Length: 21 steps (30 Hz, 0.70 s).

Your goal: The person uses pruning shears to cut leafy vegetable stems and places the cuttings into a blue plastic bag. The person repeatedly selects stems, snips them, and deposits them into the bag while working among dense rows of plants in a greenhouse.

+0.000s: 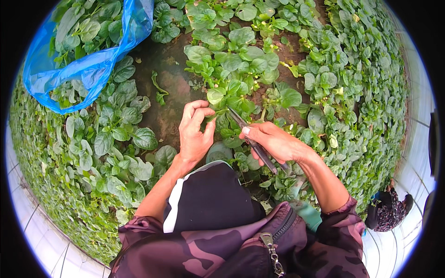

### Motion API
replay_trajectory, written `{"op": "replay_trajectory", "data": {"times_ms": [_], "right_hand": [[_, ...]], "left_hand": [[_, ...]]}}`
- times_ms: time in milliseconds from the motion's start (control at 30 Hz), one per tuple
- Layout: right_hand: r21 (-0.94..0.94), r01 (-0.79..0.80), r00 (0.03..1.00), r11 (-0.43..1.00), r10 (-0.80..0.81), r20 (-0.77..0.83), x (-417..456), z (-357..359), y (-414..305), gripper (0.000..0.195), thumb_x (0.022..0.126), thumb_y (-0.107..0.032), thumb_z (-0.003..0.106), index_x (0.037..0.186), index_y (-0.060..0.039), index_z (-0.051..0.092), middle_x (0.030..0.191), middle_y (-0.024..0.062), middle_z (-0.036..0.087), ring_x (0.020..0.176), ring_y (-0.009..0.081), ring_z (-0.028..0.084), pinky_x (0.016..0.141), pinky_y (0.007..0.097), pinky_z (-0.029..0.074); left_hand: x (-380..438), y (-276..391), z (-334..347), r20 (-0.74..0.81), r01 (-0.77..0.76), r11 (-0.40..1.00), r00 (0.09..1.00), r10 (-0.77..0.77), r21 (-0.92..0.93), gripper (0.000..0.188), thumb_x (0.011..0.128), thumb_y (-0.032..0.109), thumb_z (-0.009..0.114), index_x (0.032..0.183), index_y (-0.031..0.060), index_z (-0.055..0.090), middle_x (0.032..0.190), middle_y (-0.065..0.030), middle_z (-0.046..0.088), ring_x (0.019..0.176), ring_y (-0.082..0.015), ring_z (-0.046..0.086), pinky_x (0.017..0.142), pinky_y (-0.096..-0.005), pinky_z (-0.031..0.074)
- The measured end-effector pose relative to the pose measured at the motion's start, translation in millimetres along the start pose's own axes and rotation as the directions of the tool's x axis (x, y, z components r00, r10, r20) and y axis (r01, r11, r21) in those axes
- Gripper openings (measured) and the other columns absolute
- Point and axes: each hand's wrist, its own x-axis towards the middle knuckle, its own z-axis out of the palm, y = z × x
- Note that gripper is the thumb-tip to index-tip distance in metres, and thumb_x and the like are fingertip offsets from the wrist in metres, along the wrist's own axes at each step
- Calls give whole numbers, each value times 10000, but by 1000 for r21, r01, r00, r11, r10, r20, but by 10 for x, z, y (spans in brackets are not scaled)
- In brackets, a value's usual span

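My right hand [276,140] grips a dark metal cutting tool [259,149], apparently scissors or shears. Its tip points up and left into the stems of a leafy green plant [240,100]. On the left side of that tip, my left hand [196,130] has its thumb and fingertips curled around a small green leaf or shoot [218,114]. The fingertips partly cover where it joins the plant. Broad rounded leaves and small pale buds grow just above both hands.
A blue plastic bag [83,73] with leafy greens inside lies at upper left. Bare soil [167,73] with a loose sprig [160,90] runs between plant rows. Another person [389,210] crouches at far right, near white sheeting [382,250].
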Motion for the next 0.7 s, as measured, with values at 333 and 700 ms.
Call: {"op": "replay_trajectory", "data": {"times_ms": [333, 700], "right_hand": [[114, -30, 998, 993, 24, 59, -128, -54, 272, 496, 1026, -471, 394, 1164, -26, 568, 663, 44, 587, 531, 143, 603, 464, 267, 444], [22, 27, 999, 999, -28, 23, 109, -49, 139, 477, 1023, -469, 391, 1142, -44, 572, 658, 22, 571, 534, 108, 584, 418, 255, 409]], "left_hand": [[-4, 11, -94, -223, 180, 959, 966, -131, 220, 451, 831, 58, 678, 1240, -28, 508, 1254, -174, 552, 1140, -340, 534, 1035, -431, 381], [-39, 41, 51, 181, 513, 791, 858, -481, -334, 54, 908, 26, 625, 941, -9, 599, 816, -38, 637, 793, -69, 522, 699, -241, 450]]}}
